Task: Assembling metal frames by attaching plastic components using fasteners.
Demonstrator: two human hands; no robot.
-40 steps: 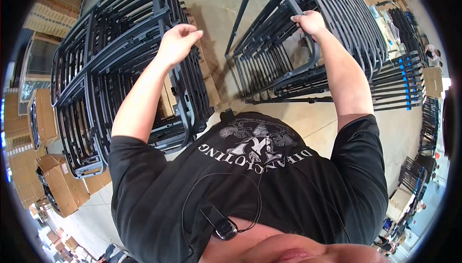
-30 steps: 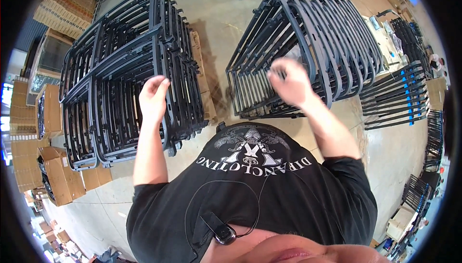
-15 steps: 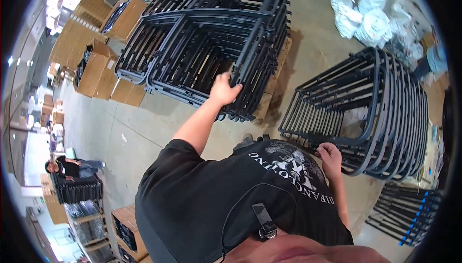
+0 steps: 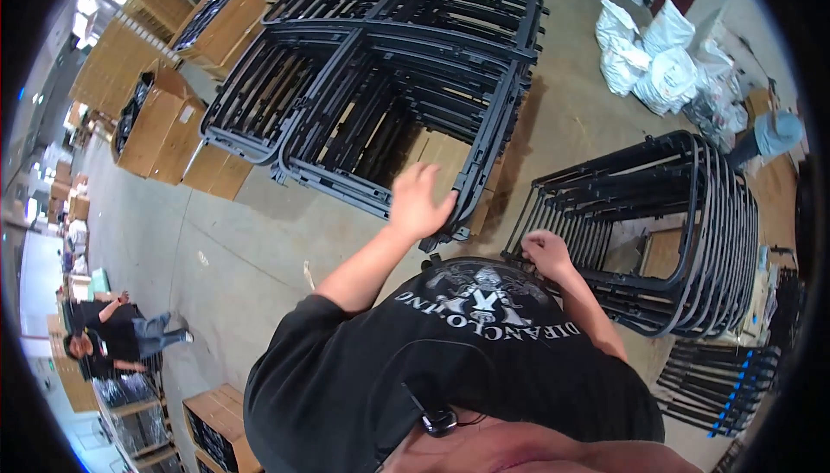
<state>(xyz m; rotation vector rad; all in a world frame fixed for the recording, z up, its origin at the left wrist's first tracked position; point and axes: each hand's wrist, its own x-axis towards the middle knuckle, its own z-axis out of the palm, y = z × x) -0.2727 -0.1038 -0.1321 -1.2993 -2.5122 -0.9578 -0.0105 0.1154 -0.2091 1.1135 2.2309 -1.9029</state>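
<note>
Left hand [image 4: 421, 201], fingers spread, laid on corner of flat stack of black metal slatted frames [image 4: 380, 84] at 12 o'clock. Right hand [image 4: 546, 252] curled on upright black curved frames [image 4: 683, 231] at 3 o'clock.

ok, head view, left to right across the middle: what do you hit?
Person in black by the cart → cardboard boxes → big stack of black frames → left hand → right hand → upright stack of black frames.
</note>
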